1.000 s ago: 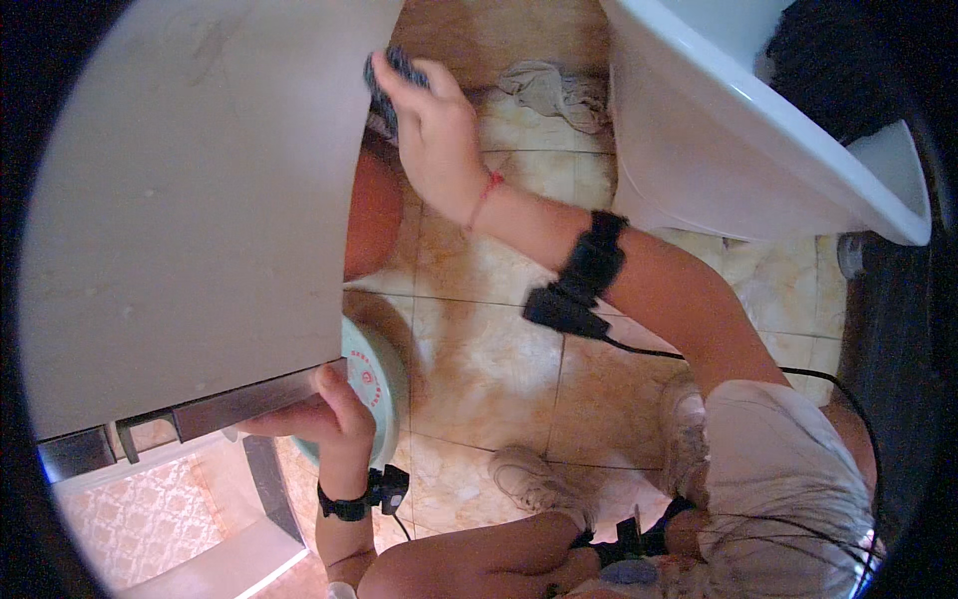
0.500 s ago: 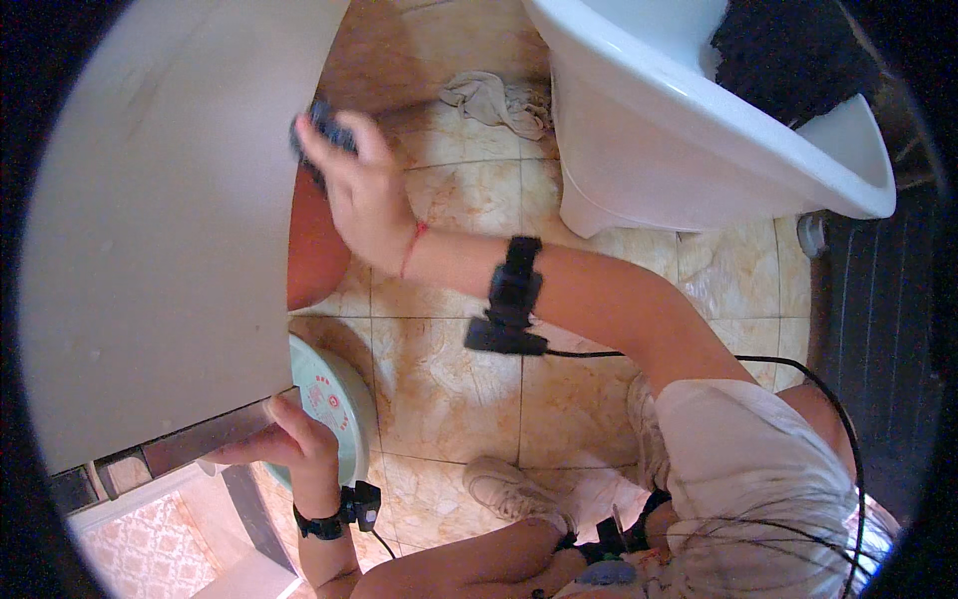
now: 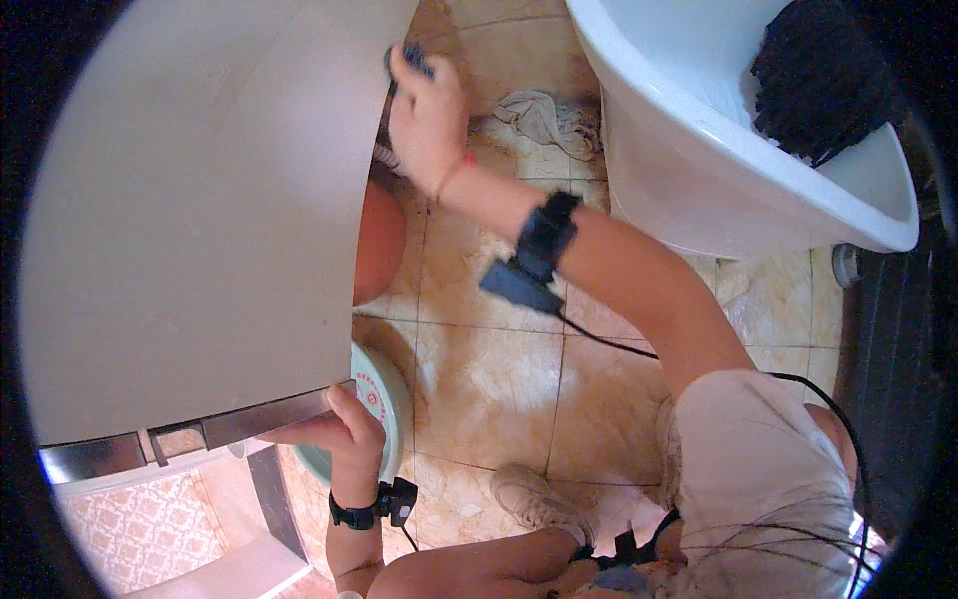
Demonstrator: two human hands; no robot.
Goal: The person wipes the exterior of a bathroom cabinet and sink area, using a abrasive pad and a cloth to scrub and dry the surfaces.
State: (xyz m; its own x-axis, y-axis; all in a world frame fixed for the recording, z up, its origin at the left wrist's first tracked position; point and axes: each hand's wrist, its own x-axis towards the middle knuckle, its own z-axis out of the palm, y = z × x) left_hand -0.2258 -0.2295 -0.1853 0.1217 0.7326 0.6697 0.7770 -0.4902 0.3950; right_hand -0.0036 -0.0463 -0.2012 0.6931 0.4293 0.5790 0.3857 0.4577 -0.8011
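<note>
A large off-white panel (image 3: pixel 210 230) fills the left side, with a shiny metal strip (image 3: pixel 264 419) along its near edge. My left hand (image 3: pixel 351 424) grips the near right corner at this strip, thumb on top and the other fingers underneath, partly hidden. At the far part of the panel's right edge is my right hand (image 3: pixel 431 125), its fingers closed around a small dark object (image 3: pixel 414 62). That object is blurred and half covered by the fingers, so its kind is unclear.
Below the panel's right edge are a pale green basin (image 3: pixel 395 409) and a rounded reddish-brown object (image 3: pixel 379 250). A crumpled cloth (image 3: pixel 551 122) lies on the tiled floor (image 3: pixel 489 369). On the right stands a white tub-like fixture (image 3: pixel 689 170) with a black shaggy item (image 3: pixel 818 85) inside.
My right hand has moved farther away along the panel's right edge, carrying the dark object. The whole view has shifted, so the panel reaches farther right. My left hand keeps its grip.
</note>
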